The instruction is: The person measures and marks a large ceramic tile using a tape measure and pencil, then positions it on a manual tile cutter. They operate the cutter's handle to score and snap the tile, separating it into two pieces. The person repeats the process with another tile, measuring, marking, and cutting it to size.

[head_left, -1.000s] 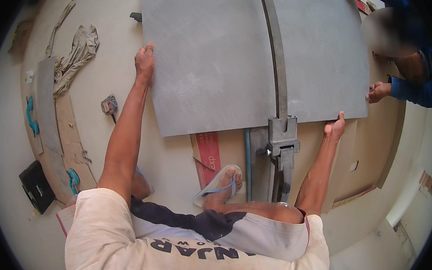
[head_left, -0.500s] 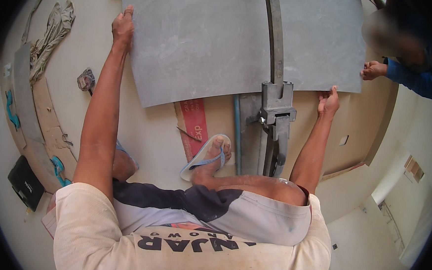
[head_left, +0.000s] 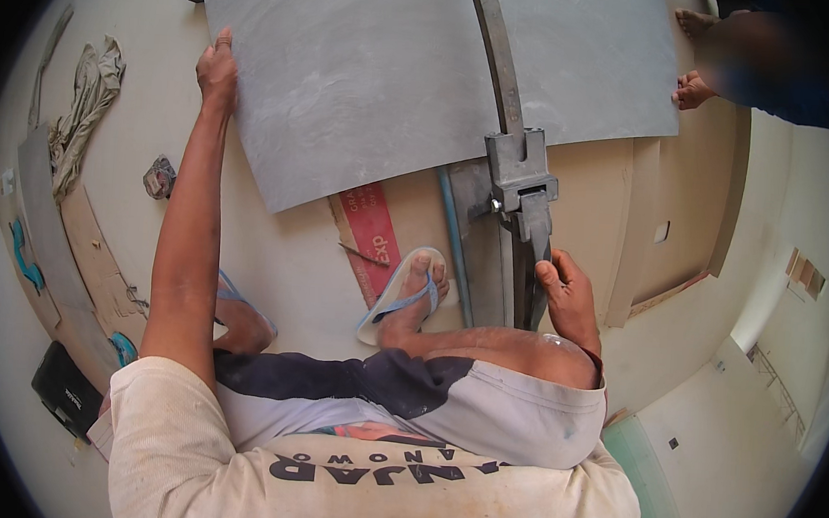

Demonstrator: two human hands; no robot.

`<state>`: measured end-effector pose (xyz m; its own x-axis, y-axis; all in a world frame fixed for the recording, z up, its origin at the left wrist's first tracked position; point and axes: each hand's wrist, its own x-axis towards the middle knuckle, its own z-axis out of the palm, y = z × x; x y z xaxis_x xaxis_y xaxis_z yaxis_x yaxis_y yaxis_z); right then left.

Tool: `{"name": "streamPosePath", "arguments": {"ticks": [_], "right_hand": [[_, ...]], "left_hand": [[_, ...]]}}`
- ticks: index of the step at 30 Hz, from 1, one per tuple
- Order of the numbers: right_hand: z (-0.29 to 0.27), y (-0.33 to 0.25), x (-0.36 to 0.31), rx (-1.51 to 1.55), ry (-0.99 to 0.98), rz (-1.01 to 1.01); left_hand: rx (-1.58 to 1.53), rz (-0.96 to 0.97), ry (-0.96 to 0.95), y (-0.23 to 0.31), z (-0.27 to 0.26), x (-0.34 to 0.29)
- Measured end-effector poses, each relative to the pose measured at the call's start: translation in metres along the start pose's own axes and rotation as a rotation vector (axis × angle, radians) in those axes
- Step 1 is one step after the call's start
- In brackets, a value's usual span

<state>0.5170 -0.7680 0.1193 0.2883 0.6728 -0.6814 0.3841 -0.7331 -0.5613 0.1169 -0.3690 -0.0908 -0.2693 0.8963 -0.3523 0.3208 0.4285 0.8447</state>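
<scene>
Showing pale scuffs: flat grey slab (head_left: 349,94)
Left fingers (head_left: 223,44) curl at its edge, grip unclear; right fingers (head_left: 549,279) close around a lever (head_left: 536,221).

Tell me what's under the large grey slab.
The cutter's base and a strip of red cardboard run in under the grey slab at its near edge; anything farther in is covered.

Before us the slab (head_left: 349,94) lay under the rail (head_left: 499,60) (the handle (head_left: 535,224) stood nearer us), our left hand (head_left: 217,78) at the slab's left edge, our right hand (head_left: 573,299) on that handle. A co-worker's hand (head_left: 695,90) was at the slab's right edge. Off to our left we had a cloth (head_left: 85,115), and a case (head_left: 65,390) nearer us.
</scene>
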Motion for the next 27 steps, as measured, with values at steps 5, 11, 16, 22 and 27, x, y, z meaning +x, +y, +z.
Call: {"name": "streamPosePath", "arguments": {"ticks": [5, 11, 16, 22, 27], "right_hand": [[0.004, 0.001, -0.014, -0.148, 0.064, -0.041], [0.011, 0.018, -0.014, -0.022, 0.052, -0.034], [0.021, 0.027, -0.026, -0.118, 0.092, -0.064], [0.006, -0.012, -0.047, -0.216, 0.110, 0.067], [-0.013, -0.007, -0.086, -0.332, 0.016, 0.217]], "left_hand": [[-0.031, -0.030, 0.025, -0.002, 0.001, 0.006], [0.019, 0.007, 0.035, -0.003, 0.000, 0.005], [0.092, 0.018, 0.058, -0.008, -0.001, 0.009], [0.102, 0.080, 0.117, -0.007, 0.006, 0.006], [-0.067, 0.090, 0.020, -0.029, -0.007, 0.029]]}}
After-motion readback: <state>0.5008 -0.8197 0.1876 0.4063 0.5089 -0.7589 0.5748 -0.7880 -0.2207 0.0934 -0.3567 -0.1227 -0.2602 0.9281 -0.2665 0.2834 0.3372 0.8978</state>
